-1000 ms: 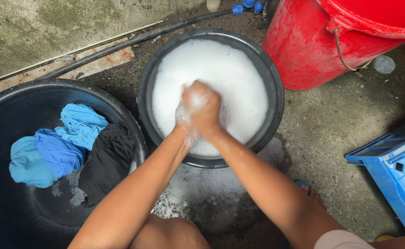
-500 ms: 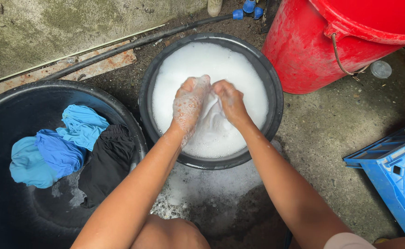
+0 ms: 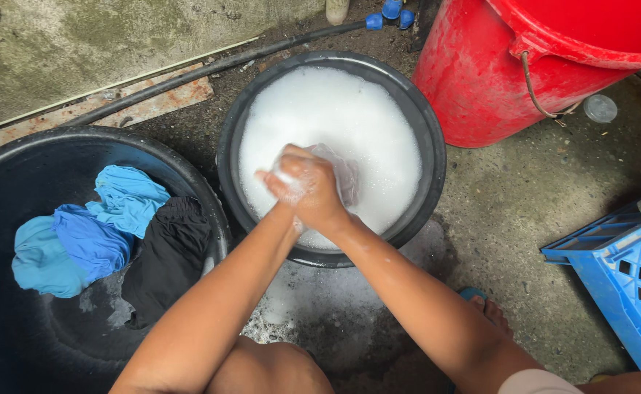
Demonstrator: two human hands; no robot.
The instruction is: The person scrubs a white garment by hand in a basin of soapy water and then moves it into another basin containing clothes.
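Forearms converged from six o'clock over the near rim of the round dark plastic basin [image 3: 437, 157] full of white suds. The right hand [image 3: 322, 191] lay on top, fist clenched around a sudsy white cloth [image 3: 341, 174]; the left hand [image 3: 280, 182] sat underneath and just toward nine o'clock, also gripping it, pressed against the right. The cloth bulged out toward two o'clock from the fists, above the foam at the basin's centre, its long axis not clear. Neither hand was nearer; both held it.
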